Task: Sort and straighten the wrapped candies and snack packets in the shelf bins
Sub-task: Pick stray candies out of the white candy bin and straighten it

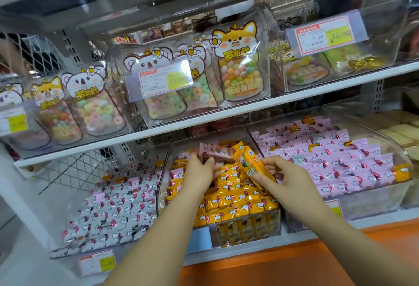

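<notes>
R hand (288, 179) pinches a yellow packet (249, 161). Thumb is on its lower end, and fingertips (269, 161) are curled over the edge nearer the wrist. Packet sits tilted: top end points up-left, bottom end down-right, held just above the middle bin (163, 179). Its top end touches or overlaps the bunch in the other hand. Wrapper is bright yellow w/ a cartoon figure, a small blue patch and a red logo, crimped ends. Longer than the small packets under it.

L hand (198, 172) has fingers curled round a bunch of pink packets (215, 149), gripped at their lower edge so they stick up past the fingertips, over the back of the same bin. Blurry, so exact count can't be told. Pink-brown wrappers w/ white cloud-like marks.

Middle bin is clear plastic, packed w/ small yellow candies (229, 204) in rough rows, each w/ a red and white print. More yellow packs stand upright behind the front wall.

Right bin (374, 204) holds pink candies (340, 163) w/ a few stray yellow ones (401, 173) mixed in. Left bin (68, 252) holds white candies (113, 213) in neat rows, some pink ones at the back.

Shelf board (226, 115) above carries clear bins of animal-shaped sweet bags (240, 63) and price tags (163, 80). Orange ledge (294, 260) runs below the bins.
</notes>
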